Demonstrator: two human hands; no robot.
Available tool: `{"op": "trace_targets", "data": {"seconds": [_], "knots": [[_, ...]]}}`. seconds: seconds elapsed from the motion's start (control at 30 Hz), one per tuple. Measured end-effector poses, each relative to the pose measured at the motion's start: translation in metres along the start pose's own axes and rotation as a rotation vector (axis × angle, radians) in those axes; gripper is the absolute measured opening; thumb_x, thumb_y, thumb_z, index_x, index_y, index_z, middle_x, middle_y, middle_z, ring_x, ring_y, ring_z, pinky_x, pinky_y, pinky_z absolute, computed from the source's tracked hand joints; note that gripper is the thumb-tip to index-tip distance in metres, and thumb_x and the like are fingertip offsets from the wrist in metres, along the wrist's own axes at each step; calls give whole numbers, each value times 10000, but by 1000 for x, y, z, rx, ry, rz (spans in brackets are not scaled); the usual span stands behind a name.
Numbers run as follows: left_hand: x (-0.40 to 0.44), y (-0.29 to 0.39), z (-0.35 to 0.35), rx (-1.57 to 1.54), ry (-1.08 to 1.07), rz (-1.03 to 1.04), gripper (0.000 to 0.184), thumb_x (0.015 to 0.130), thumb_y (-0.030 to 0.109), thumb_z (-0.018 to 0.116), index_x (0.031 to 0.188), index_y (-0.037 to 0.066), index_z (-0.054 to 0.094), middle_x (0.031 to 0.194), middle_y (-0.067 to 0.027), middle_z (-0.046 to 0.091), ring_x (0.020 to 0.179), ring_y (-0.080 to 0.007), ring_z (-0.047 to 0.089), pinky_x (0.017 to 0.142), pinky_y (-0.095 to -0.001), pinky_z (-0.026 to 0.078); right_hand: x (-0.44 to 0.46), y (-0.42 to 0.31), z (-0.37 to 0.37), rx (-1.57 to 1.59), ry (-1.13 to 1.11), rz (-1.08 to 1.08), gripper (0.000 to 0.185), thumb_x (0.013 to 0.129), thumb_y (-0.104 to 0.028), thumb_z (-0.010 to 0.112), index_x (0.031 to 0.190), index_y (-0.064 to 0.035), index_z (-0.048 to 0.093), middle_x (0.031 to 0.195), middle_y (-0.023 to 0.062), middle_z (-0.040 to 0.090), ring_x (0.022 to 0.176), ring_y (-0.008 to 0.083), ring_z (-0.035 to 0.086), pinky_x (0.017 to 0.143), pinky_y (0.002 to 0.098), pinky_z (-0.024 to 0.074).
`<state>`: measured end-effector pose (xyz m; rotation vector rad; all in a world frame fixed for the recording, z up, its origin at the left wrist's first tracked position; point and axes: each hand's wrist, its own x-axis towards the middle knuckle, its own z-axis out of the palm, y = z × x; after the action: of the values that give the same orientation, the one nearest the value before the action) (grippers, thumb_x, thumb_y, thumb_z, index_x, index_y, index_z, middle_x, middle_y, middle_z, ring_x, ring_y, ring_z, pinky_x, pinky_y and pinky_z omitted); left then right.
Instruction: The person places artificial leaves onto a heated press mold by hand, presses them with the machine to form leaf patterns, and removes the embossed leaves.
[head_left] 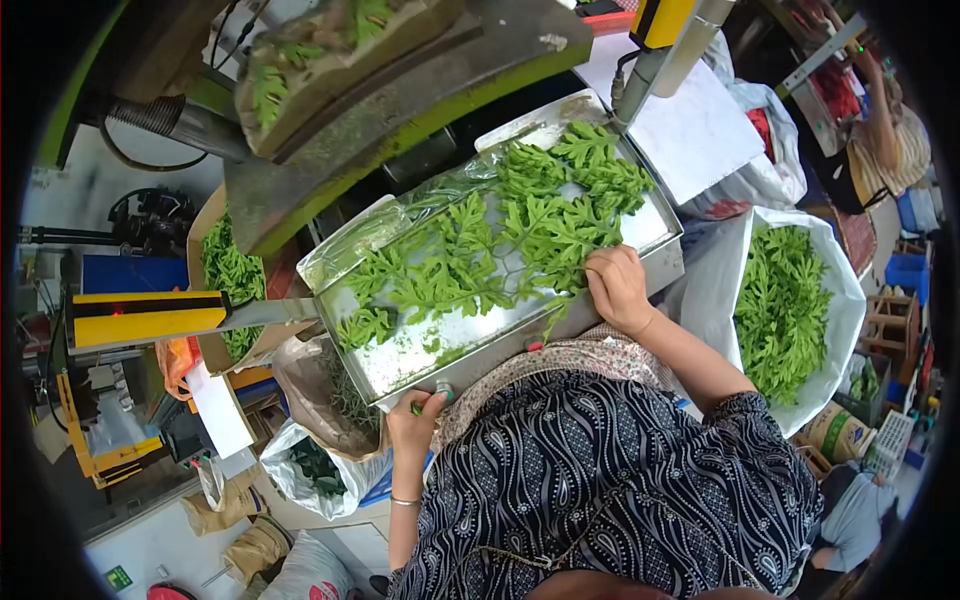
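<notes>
In the head view, a shallow metal tray (400,362) holds several green, lobed artificial-looking leaf sprigs (470,255). My right hand (618,288) is over the tray's front right side, fingers curled on the edge of a leaf sprig. Down at the tray's front left corner, my left hand (412,422) is closed, with its thumb and finger by a round button (445,391). A small green bit shows between those fingers; what it belongs to is hidden. A red button (534,346) sits on the tray's front face.
Yellow-and-black posts (150,318) flank the tray, and a heavy green-edged machine part (420,120) hangs behind it. A white sack (850,290) of leaves stands at right. At left are a cardboard box (207,225) of leaves and a brown bag (310,385). Another person (895,140) sits far right.
</notes>
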<state>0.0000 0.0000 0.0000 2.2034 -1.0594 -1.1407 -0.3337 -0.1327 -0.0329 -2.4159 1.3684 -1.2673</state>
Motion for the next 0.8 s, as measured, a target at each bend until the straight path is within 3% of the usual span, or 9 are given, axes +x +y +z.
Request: {"op": "trace_targets", "data": {"seconds": [0.13,0.5,0.63,0.73,0.8], "knots": [[4,-4,7,29,-15,107,174,768,147,739,743,0,648,538,-7,548,446,-90,419,429,-235,345,3,4,-3,-21,-47,26,168,766,-16,593,932,-33,573,913,81,612,775,239,553,799,336,409],[8,-4,0,76,-25,115,168,757,134,745,751,0,643,546,-12,562,450,-108,446,432,-256,363,8,-1,2,-47,-75,42,138,758,-32,626,893,-35,601,919,65,621,758,203,557,749,301,417],[3,24,-6,403,48,524,151,765,142,736,788,18,653,599,-31,608,474,-121,486,439,-274,392,23,-15,-12,-75,-21,37,110,750,-45,637,858,-55,621,865,49,633,709,178,555,712,277,404],[0,86,0,239,33,597,134,768,91,724,868,30,659,683,-28,625,503,-102,473,473,-228,398,51,-36,-25,-65,39,-64,94,754,-54,638,848,-64,634,819,36,635,666,158,546,685,262,394],[-1,125,9,-44,-36,671,215,770,18,698,978,22,644,798,-36,649,551,-105,499,501,-222,417,64,-51,-27,-62,103,-151,80,758,-62,639,837,-74,647,774,24,637,623,138,537,658,246,384]]}}
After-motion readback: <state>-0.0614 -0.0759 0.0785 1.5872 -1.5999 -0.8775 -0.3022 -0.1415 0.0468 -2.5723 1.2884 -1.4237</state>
